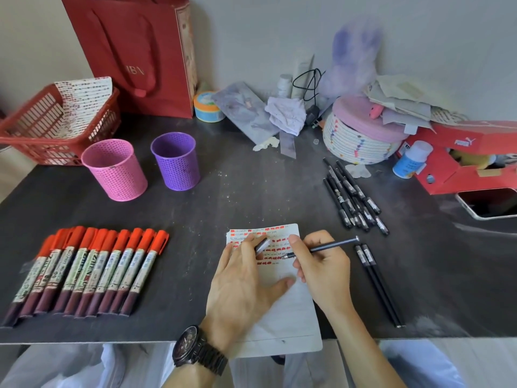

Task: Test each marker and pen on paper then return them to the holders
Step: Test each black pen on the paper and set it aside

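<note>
Right hand (321,271) grip pinching slim pen (324,248), left hand (246,284) pinching cap (262,245) on paper (288,323)

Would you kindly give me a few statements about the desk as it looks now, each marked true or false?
1. The right hand holds a pen with its tip over the paper. True.
2. The pink holder is full of markers. False: no markers stand in it; the red-capped markers lie in a row on the table.
3. The left hand rests on the paper. True.
4. The purple holder lies tipped on its side. False: it stands upright beside the pink one.
5. Two black pens lie side by side right of the paper. True.
</note>
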